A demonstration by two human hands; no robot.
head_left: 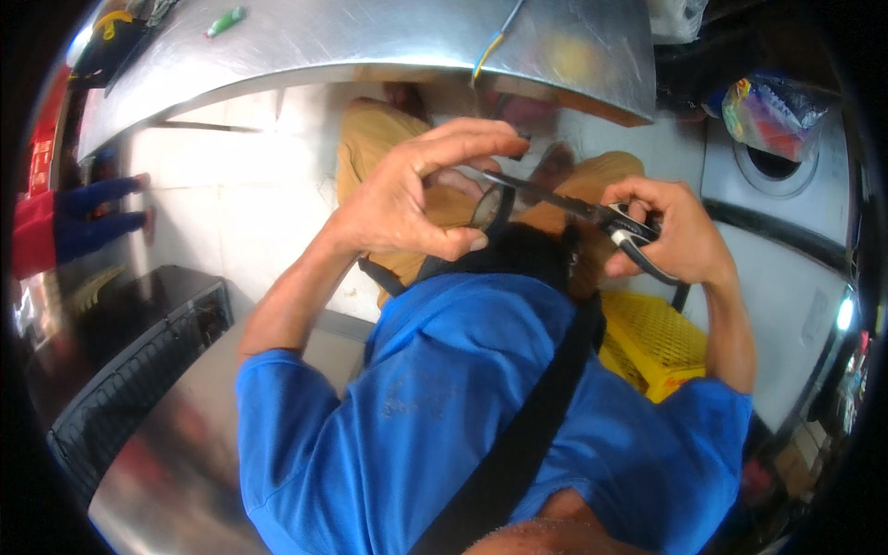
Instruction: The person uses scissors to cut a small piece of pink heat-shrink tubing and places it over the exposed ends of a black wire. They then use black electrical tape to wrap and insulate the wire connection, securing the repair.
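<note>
Above my lap, my right hand [671, 231] is closed round the black-and-white handles of a pair of scissors [624, 242]. Their dark blades point left, toward my other hand. My left hand [430, 190] curls its thumb and fingers about a dark ring-shaped thing that looks like a roll of black tape [499, 211]. The scissor tips reach the upper edge of this ring; I cannot tell whether they touch it. A small black piece [521, 145] shows at the left index fingertip.
A metal table [370, 37] spans the far side, bearing a small green tube [225, 21] and a blue-and-yellow cord [497, 44]. A yellow crate [666, 338] stands by my right elbow. White appliances [777, 250] and a colourful plastic bag [777, 116] are at right. Another person [65, 227] is at left.
</note>
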